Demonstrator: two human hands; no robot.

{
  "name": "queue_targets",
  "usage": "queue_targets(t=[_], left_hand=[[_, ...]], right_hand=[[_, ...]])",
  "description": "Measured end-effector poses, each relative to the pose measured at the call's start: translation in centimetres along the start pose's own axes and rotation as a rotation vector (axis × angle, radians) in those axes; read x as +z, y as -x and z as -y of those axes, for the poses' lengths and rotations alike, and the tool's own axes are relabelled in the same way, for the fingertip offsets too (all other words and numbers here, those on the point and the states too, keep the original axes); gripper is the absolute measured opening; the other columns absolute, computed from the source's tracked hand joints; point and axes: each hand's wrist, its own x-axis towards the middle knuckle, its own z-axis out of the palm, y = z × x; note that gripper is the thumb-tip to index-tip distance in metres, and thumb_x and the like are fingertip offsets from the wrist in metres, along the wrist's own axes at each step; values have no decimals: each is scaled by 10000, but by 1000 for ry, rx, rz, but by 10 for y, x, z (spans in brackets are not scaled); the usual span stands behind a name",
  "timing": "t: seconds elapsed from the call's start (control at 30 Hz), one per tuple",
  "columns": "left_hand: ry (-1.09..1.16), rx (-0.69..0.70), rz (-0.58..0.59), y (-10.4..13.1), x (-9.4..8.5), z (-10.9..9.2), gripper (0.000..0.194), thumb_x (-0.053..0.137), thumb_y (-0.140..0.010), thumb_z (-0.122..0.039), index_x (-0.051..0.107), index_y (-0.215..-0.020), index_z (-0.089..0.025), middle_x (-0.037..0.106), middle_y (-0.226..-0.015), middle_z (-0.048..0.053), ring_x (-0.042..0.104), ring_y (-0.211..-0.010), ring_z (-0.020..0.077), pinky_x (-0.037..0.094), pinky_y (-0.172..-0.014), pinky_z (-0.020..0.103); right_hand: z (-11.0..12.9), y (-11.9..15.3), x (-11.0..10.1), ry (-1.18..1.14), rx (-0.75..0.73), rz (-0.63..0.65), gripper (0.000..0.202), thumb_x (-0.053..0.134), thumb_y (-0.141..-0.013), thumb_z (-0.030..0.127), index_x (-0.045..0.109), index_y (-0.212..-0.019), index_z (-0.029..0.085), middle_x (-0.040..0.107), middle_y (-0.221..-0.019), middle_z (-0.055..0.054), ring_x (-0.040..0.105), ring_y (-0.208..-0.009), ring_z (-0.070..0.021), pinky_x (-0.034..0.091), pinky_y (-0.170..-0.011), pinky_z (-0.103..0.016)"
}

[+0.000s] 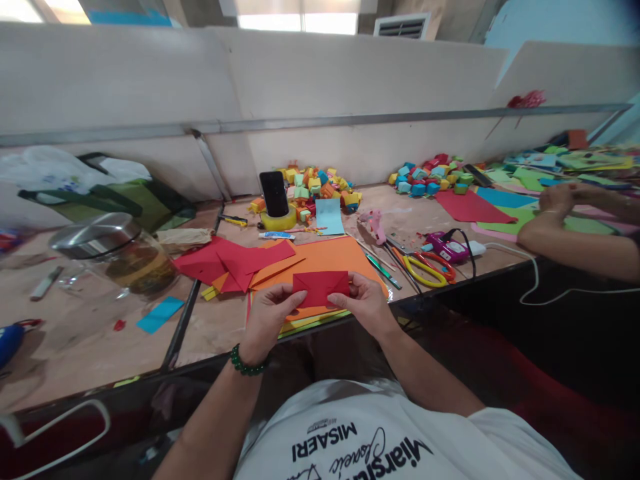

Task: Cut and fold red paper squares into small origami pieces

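At the near edge of the table (215, 320), just above the stack of orange paper (320, 260), both hands pinch a small folded piece of red paper (320, 287): the left hand (270, 313) grips its left end between thumb and fingers, the right hand (365, 303) grips its right end the same way. The work looks to be mid-fold; the next move likely calls for pressing a crease flat while keeping the edges aligned. The red paper is a short, wide, envelope-like shape with diagonal folds meeting near its middle, held clear of the table. Left of it lie loose red sheets (235, 261); to the right, yellow-handled scissors (425, 270). Further back stand a phone (274, 193) on a tape roll (278, 219) and heaps of coloured paper cubes (315, 185). Another person's arm (565, 240) rests at far right.
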Motion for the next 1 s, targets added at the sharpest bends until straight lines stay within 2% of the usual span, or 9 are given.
queue_targets(t=[0.17,0.33,0.47,0.63,0.77,1.0], left_hand=[[1,-10,-3,0,0,-1,406,873,-391,-435,610,-538,-163,584,-501,-39,516,-485,84,443,-459,180],[-3,11,30,-1,-2,3,347,865,-442,-397,635,-554,-162,603,-515,-31,520,-501,81,444,-485,175],[-11,28,36,-4,-2,0,364,870,-421,-415,637,-545,-163,604,-507,-25,525,-497,89,447,-485,189],[17,-40,-6,-6,-2,-9,414,888,-351,-397,634,-577,-160,616,-526,-25,559,-512,107,459,-485,203],[28,-97,55,-7,-7,-14,405,890,-367,-367,650,-611,-152,649,-590,-10,584,-537,108,466,-499,200],[60,-92,18,-9,-9,-16,405,897,-353,-331,644,-619,-159,631,-568,-28,604,-543,109,471,-485,183]], right_hand=[[0,0,0,-7,32,2,489,877,-540,358,668,-938,165,744,-811,-25,696,-706,-163,609,-699,-316],[2,0,1,-3,53,-6,462,881,-527,339,669,-899,167,743,-776,-25,694,-676,-161,607,-679,-304],[4,-2,2,13,44,-15,457,883,-517,342,663,-877,165,741,-763,-26,694,-644,-167,605,-661,-315],[9,-5,6,22,23,-3,449,877,-523,337,658,-878,170,737,-767,-17,690,-640,-154,595,-663,-299],[13,-8,6,48,10,8,450,863,-536,354,652,-888,170,722,-730,-9,679,-599,-151,578,-630,-291],[18,-9,7,98,-16,-1,458,851,-545,350,634,-905,167,724,-726,-18,693,-610,-167,561,-623,-286]])
